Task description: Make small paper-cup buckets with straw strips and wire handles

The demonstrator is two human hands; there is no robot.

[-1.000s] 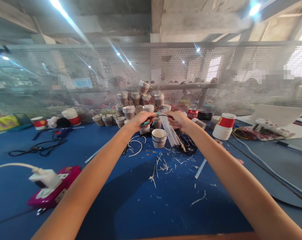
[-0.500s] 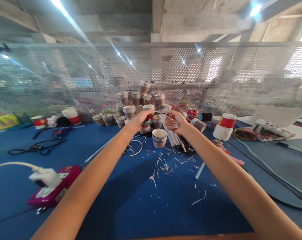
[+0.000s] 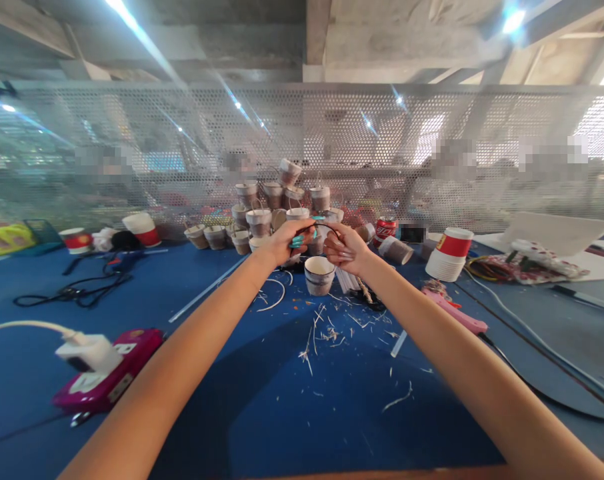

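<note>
A thin dark cord [image 3: 327,224] arches between my two hands above the blue table. My left hand [image 3: 291,241] pinches one end of it, the fingers curled in and teal nails showing. At the other end, the fingers of my right hand [image 3: 347,249] are closed on the cord. Just below and in front of both hands, a small whitish cup [image 3: 319,277] with a grey-brown band stands upright, touched by neither. Behind my hands, several similar little buckets [image 3: 259,223] with handles are stacked in a pile, partly hidden by my fingers.
Pale fibre scraps [image 3: 327,333] litter the blue table [image 3: 282,413]. A purple power strip [image 3: 107,373] with a white plug lies left. On the right are a pink glue gun [image 3: 457,312], stacked paper cups [image 3: 449,253] and a red can [image 3: 385,230]. A perforated screen [image 3: 182,147] stands behind.
My hands have drawn slightly closer together, and the cord between them forms a shorter arc. The cup has stayed in place.
</note>
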